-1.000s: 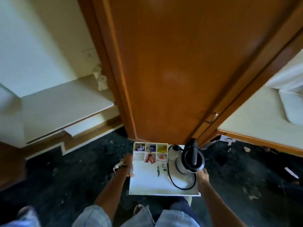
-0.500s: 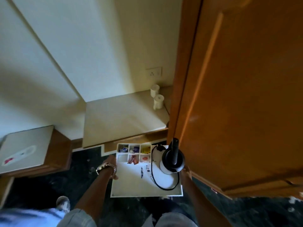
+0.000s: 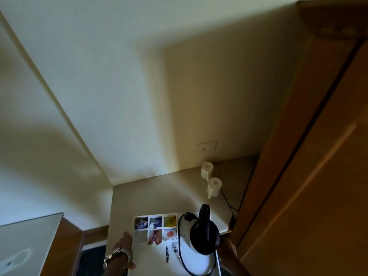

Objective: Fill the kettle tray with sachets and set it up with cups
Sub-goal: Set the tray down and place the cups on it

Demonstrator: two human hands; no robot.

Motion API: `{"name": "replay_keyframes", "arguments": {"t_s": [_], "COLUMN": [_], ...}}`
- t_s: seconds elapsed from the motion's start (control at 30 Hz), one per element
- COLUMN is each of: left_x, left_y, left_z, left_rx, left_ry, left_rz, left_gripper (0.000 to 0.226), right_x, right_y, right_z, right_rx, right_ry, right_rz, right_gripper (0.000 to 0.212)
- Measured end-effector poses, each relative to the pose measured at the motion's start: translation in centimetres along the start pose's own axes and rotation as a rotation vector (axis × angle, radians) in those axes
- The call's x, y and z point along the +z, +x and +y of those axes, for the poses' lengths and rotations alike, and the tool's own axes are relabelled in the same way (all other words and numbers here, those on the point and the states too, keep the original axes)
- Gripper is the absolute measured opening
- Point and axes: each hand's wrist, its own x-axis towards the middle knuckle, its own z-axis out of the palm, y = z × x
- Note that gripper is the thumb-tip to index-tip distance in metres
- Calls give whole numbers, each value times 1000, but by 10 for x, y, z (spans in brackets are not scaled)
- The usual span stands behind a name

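I carry a white kettle tray (image 3: 159,261) low in the view, over the front of a cream counter (image 3: 159,196). My left hand (image 3: 125,244), with a gold watch at the wrist, grips its left edge. My right hand (image 3: 227,248) holds the right edge, mostly hidden behind the kettle. A white kettle with a black lid and handle (image 3: 204,234) stands on the tray's right side, its black cord (image 3: 180,246) looped beside it. Sachets (image 3: 155,229) fill several small compartments at the tray's far left. Two white wrapped cups (image 3: 211,181) stand at the counter's back right.
A wall socket (image 3: 206,149) sits above the cups. A tall wooden wardrobe door (image 3: 308,156) closes off the right side. A black cable (image 3: 229,204) runs along the counter by the door. A lower wooden unit with a pale top (image 3: 29,246) stands at the left.
The view has swung left and upward, away from the wooden door toward the counter. The tray, still held in both hands, has come forward over the counter's front edge.
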Motion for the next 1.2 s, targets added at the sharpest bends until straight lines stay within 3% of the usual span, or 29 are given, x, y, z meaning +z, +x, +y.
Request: {"name": "replay_keyframes", "arguments": {"t_s": [0.07, 0.17, 0.27, 0.47, 0.57, 0.63, 0.73, 0.83, 0.97, 1.07, 1.2], "left_x": [-10, -30, -50, -85, -99, -103, -105, -106, -102, -99, -90], "left_y": [28, 64, 100, 167, 186, 195, 205, 211, 215, 214, 204], "left_z": [7, 16, 23, 30, 36, 42, 55, 64, 69, 67, 51], "left_rx": [35, 95, 104, 178, 173, 122, 43, -1, 2, 111, 360], "left_ry": [19, 200, 274, 185, 91, 0, -144, -217, -311, -312, -113], "left_rz": [-53, -131, -204, -297, -310, -329, -365, -435, -392, -358, -85], "left_gripper": [113, 122, 125, 128, 101, 97, 92, 88, 95, 85, 79], "right_x": [-1, -9, -9, -10, -15, -17, -24, -38, -42, -45, -38], "right_y": [4, 27, 53, 116, 135, 144, 157, 174, 190, 195, 189], "right_z": [-26, -50, -76, -111, -130, -135, -135, -131, -120, -111, -118], "right_rx": [179, 232, 301, 294, 262, 265, 293, 379, 296, 273, 314], "right_ry": [242, 109, 125, 127, 60, 29, -71, 33, 198, 141, 7], "right_rz": [-27, -64, -61, 34, 181, 403, 566, 524, 422, 418, 563], "right_gripper": [37, 37, 38, 40, 21, 16, 33, 58, 71, 71, 72]}}
